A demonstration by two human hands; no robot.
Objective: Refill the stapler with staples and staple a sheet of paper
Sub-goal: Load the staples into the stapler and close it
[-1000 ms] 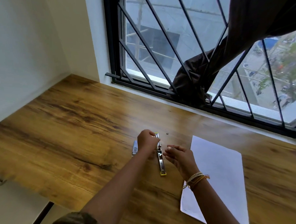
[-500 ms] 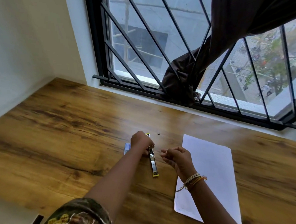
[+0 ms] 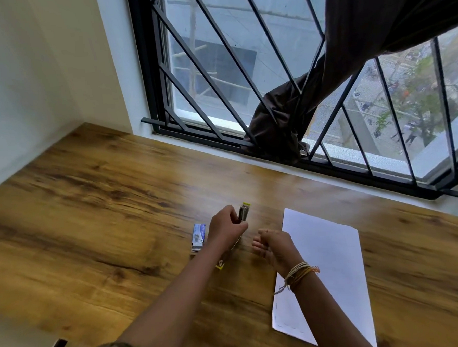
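In the head view, the stapler [image 3: 242,214] lay opened on the wooden desk [image 3: 91,207], its long axis running from the yellow far tip toward the person, between the staple box [image 3: 199,232] and paper [image 3: 323,269]. The left hand [image 3: 225,228] gripped its middle; the right hand [image 3: 272,241] sat loosely curled, apparently empty. Being rigid, light metal, it probably handled best pinched at the sides.

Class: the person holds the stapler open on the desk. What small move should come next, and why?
Probably bring the right hand, fingers curled as if pinching something, over to the stapler, which the left hand holds swung open. Whether it holds staples cannot be seen.
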